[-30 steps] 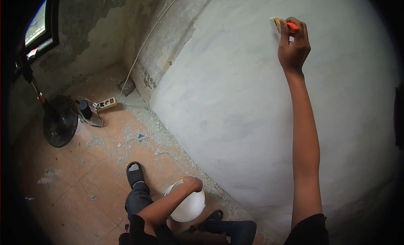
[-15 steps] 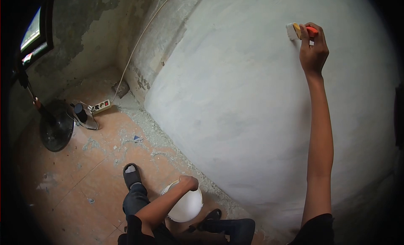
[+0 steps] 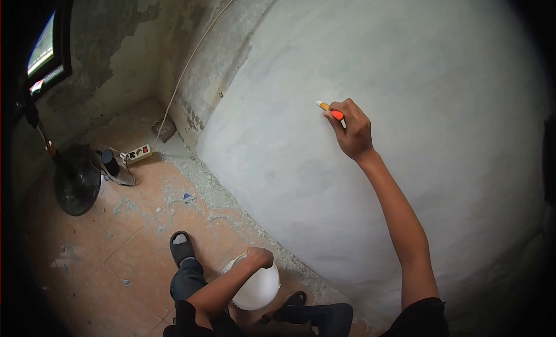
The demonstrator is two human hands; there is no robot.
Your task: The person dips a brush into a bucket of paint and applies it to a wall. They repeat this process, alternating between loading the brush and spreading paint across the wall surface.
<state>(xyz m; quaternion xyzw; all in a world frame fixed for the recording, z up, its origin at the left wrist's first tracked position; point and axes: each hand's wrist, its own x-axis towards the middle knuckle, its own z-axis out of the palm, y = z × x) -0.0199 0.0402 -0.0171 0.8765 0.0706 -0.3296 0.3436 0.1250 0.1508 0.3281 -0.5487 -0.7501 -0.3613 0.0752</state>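
Note:
My right hand (image 3: 354, 131) is closed around the orange and yellow handle of a paintbrush (image 3: 332, 110). The brush's whitish bristles point up and left against the wall (image 3: 301, 163), which is coated in uneven whitish paint. Lower down, my left hand (image 3: 260, 257) is closed at the upper rim of a white bucket (image 3: 258, 289), its fingers partly hidden on the far side. The bucket is between my legs, and its contents look white.
Flaked plaster debris (image 3: 217, 195) lies along the wall's foot on the tiled floor (image 3: 110, 250). Farther left are a power strip (image 3: 138, 154) with its cable running up the wall, a dark cylindrical object (image 3: 109, 161) and a round black stand base (image 3: 78, 183).
My right hand has carried the paintbrush down and to the left along the wall, and the brush now shows edge-on. My left hand stays at the bucket rim.

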